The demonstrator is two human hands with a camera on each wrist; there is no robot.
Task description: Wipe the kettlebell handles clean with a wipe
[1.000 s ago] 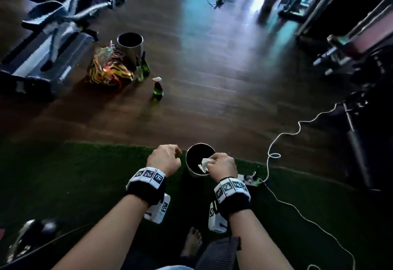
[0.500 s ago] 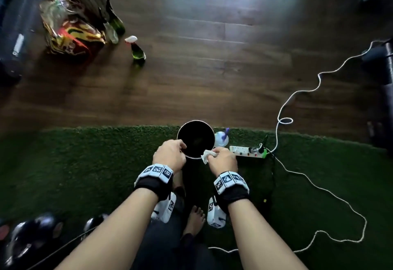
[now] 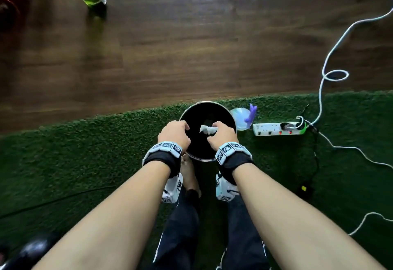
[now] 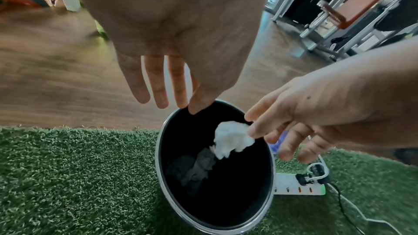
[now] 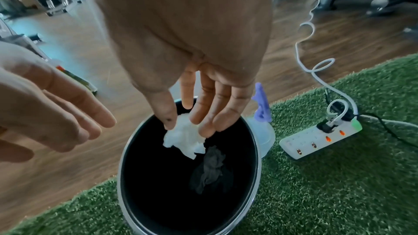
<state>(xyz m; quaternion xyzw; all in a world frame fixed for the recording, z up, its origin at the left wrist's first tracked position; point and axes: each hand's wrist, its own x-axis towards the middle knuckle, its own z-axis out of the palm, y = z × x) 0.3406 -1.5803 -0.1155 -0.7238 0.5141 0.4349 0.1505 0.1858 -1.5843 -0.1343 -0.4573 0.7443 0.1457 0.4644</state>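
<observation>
Over the open mouth of the bin [image 5: 190, 181], right hand [image 3: 221, 135] held with thumb and fingertips [image 5: 203, 124] loosely pinching a crumpled white wipe [image 5: 183, 138], so the grip closed on the wipe only at its top edge, most of it dangling below. Directly under the grip, dark crumpled material already lying at the bottom of the black liner. Left of the grip, left hand [image 3: 174, 134] empty, fingers straight and relaxed, thumb tip at or just above the bin rim [image 4: 217, 103]; cannot tell whether touching. Right of the grip, just past the bin wall, a pale blue spray bottle with a purple trigger [image 5: 262, 106], then a white power strip [image 5: 321, 138] with lit switches on the green turf mat [image 5: 339, 194].

No kettlebell handle clearly in view from any camera, so wiping likely finished and disposal the step in hand.

Risks from here: a release while off-centre could drop the wipe on the rim or onto the turf beside it; a damp wipe clinging to the fingertips could come back out with the hand; a nudge from the left thumb could tip the light bin toward the powered strip.
</observation>
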